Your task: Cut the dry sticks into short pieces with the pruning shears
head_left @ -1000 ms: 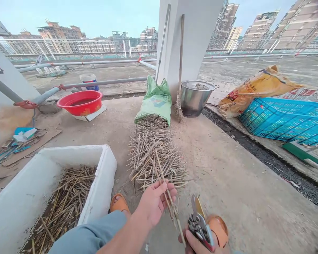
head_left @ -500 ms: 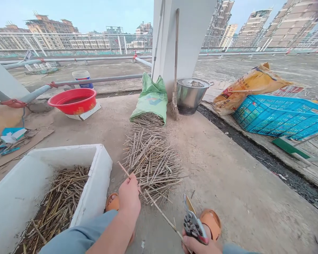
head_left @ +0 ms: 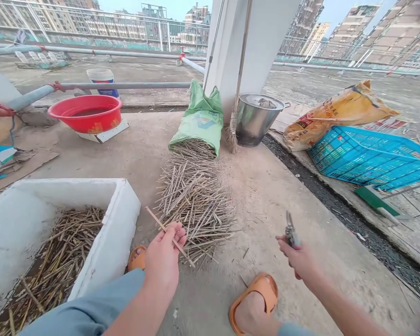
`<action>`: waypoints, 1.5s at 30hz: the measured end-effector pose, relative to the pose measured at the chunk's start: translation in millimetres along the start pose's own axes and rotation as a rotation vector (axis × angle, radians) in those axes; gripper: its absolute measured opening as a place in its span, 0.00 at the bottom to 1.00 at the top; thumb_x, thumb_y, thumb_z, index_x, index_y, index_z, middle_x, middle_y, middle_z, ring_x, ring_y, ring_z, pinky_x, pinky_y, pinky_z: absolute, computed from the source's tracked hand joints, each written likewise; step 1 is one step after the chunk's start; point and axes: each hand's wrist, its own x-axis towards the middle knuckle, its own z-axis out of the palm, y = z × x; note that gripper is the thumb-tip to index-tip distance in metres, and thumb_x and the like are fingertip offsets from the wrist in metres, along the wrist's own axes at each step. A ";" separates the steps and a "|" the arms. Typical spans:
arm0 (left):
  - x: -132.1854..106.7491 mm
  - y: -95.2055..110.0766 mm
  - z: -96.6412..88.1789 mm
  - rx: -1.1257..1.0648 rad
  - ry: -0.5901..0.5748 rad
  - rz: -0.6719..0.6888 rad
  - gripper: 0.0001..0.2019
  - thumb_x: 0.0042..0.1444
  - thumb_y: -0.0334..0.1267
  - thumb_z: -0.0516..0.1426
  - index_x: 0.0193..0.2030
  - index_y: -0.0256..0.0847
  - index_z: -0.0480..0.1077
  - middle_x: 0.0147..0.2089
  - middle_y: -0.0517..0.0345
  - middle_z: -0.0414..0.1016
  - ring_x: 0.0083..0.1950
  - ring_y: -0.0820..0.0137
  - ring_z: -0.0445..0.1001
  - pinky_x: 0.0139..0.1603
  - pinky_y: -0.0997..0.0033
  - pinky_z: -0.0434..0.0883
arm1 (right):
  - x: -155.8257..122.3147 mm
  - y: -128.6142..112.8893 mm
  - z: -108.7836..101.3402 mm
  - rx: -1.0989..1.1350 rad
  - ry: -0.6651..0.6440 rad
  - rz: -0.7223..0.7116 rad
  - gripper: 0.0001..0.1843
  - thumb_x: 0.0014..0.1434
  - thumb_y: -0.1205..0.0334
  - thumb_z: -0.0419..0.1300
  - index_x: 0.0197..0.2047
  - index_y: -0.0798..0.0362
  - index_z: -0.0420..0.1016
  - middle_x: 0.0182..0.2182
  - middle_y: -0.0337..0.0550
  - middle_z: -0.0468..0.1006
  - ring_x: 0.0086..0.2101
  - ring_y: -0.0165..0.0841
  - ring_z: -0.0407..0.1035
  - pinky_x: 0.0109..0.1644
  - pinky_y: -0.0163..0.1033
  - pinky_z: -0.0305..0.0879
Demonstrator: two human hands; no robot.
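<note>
My left hand (head_left: 164, 255) pinches a short dry stick (head_left: 168, 231) between thumb and fingers, just left of the pile of cut sticks (head_left: 192, 200) on the concrete floor. My right hand (head_left: 300, 258) is closed round the handles of metal pruning shears (head_left: 290, 232), held upright with the blades pointing up, off to the right of the pile. A white foam box (head_left: 124, 210) holding several stick pieces (head_left: 59, 261) stands at my left knee. My feet wear orange sandals (head_left: 257, 291).
A green sack (head_left: 200, 122) spills sticks at the far end of the pile, beside a broom (head_left: 233, 133) and a steel pot (head_left: 257, 119) against a white pillar. A red basin (head_left: 86, 113), a blue crate (head_left: 367, 156) and a yellow sack (head_left: 336, 114) lie around.
The long stick has been cut: my left hand keeps a short piece. My right hand has moved right and up with the shears, away from the stick.
</note>
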 end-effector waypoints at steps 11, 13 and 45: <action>10.1 4.9 0.5 -0.042 0.069 -0.008 0.06 0.54 0.27 0.53 0.37 0.32 0.71 0.39 0.47 0.74 0.30 0.76 0.72 0.31 0.76 0.71 | -4.0 -14.6 126.9 -0.627 -0.704 -0.987 0.15 0.52 0.75 0.50 0.41 0.53 0.69 0.37 0.45 0.74 0.38 0.37 0.63 0.46 0.42 0.55; 7.3 7.9 3.2 -0.036 0.074 -0.018 0.06 0.54 0.27 0.53 0.37 0.32 0.70 0.39 0.48 0.74 0.30 0.76 0.71 0.31 0.76 0.71 | -11.8 -15.3 139.8 -0.679 -0.786 -1.115 0.14 0.52 0.75 0.52 0.40 0.53 0.69 0.38 0.46 0.74 0.37 0.37 0.64 0.46 0.42 0.55; -13.6 -45.6 -22.6 1.057 -0.967 0.311 0.11 0.54 0.39 0.49 0.26 0.39 0.68 0.23 0.62 0.65 0.25 0.73 0.59 0.29 0.73 0.56 | -66.3 -169.7 -5.4 -0.132 -0.546 -0.239 0.11 0.52 0.55 0.54 0.23 0.51 0.60 0.16 0.29 0.56 0.18 0.25 0.50 0.19 0.31 0.49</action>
